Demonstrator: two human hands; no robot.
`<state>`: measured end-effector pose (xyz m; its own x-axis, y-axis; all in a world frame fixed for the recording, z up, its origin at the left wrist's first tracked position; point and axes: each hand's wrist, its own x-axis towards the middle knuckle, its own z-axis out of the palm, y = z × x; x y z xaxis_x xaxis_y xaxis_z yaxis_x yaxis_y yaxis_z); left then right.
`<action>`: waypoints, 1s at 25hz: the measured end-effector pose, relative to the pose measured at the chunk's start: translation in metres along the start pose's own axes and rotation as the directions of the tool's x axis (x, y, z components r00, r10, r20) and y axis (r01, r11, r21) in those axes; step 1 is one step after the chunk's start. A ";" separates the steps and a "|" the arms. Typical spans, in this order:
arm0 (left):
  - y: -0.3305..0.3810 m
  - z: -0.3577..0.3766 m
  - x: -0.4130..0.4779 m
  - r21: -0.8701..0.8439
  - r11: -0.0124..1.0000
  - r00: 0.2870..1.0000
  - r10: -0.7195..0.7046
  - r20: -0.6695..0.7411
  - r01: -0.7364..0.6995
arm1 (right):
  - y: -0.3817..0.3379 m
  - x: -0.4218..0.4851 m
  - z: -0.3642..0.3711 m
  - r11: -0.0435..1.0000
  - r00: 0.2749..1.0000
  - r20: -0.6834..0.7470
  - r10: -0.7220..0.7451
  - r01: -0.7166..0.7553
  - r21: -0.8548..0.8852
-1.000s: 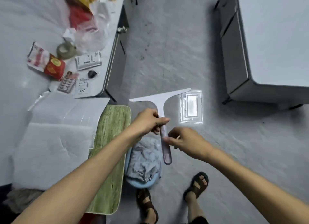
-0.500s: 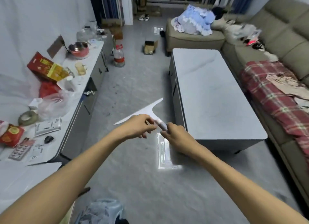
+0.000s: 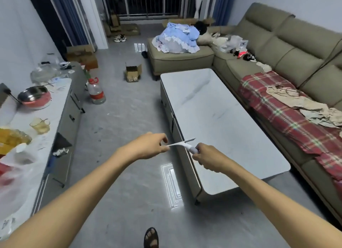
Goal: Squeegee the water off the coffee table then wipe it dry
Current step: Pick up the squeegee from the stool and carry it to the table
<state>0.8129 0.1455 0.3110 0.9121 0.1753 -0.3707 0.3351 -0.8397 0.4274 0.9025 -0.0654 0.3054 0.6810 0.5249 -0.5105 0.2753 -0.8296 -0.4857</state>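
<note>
Presently, fingers of right hand [image 3: 209, 159] grip squeegee [image 3: 182, 143] handle; left hand [image 3: 148, 146] pinches blade tip; a tilted blade could skip water on desk [image 3: 222, 118]

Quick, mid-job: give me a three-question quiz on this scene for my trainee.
1. True or false: the right hand grips the squeegee by its handle.
2. What covers the sofa seat beside the coffee table? A) red plaid blanket B) green towel C) stack of books
3. Fill in: the coffee table stands to the person's ____.
Key: 1 true; 2 A; 3 right.
</note>
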 end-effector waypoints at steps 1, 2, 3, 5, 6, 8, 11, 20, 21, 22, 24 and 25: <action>-0.001 -0.019 0.026 0.014 0.999 1.000 0.031 0.006 -0.031 | -0.004 0.020 -0.014 0.998 0.999 -0.018 0.041 -0.040 0.045; -0.002 -0.039 0.052 0.021 0.998 0.998 0.061 0.009 -0.061 | -0.008 0.040 -0.029 0.994 0.997 -0.037 0.073 -0.070 0.085; -0.002 -0.056 0.076 0.025 0.995 0.996 0.093 0.016 -0.094 | -0.013 0.060 -0.043 0.989 0.994 -0.046 0.096 -0.090 0.115; -0.003 -0.084 0.126 0.026 0.986 0.986 0.163 0.030 -0.163 | -0.019 0.104 -0.070 0.986 0.992 -0.043 0.115 -0.109 0.123; -0.005 -0.094 0.150 0.027 0.983 0.982 0.183 0.039 -0.184 | -0.021 0.125 -0.081 0.991 0.993 -0.038 0.108 -0.104 0.088; -0.013 -0.110 0.205 0.051 0.978 0.977 0.198 0.077 -0.202 | -0.026 0.175 -0.102 0.995 0.995 -0.032 0.098 -0.096 0.039; -0.031 -0.134 0.304 0.100 0.972 0.971 0.200 0.128 -0.214 | -0.028 0.271 -0.130 0.985 0.992 0.018 0.122 -0.123 0.117; -0.074 -0.267 0.537 0.119 0.975 0.978 0.172 0.119 -0.186 | -0.074 0.500 -0.274 0.940 0.983 0.052 0.177 -0.184 0.286; -0.083 -0.277 0.563 0.122 0.974 0.975 0.174 0.138 -0.191 | -0.076 0.524 -0.284 0.935 0.979 0.048 0.196 -0.202 0.292; -0.093 -0.284 0.589 0.123 0.972 0.972 0.179 0.155 -0.198 | -0.077 0.549 -0.292 0.928 0.974 0.046 0.224 -0.227 0.296; -0.107 -0.296 0.636 0.128 0.966 0.961 0.199 0.190 -0.226 | -0.076 0.590 -0.303 0.912 0.958 0.074 0.277 -0.286 0.295; -0.116 -0.303 0.664 0.133 0.960 0.952 0.212 0.221 -0.245 | -0.077 0.614 -0.307 0.897 0.948 0.089 0.307 -0.319 0.305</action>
<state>1.4511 0.5154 0.2653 0.8870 -0.1251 -0.4445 0.0668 -0.9177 0.3916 1.5080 0.2628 0.2474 0.6694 0.2598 -0.6960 -0.1771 -0.8540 -0.4891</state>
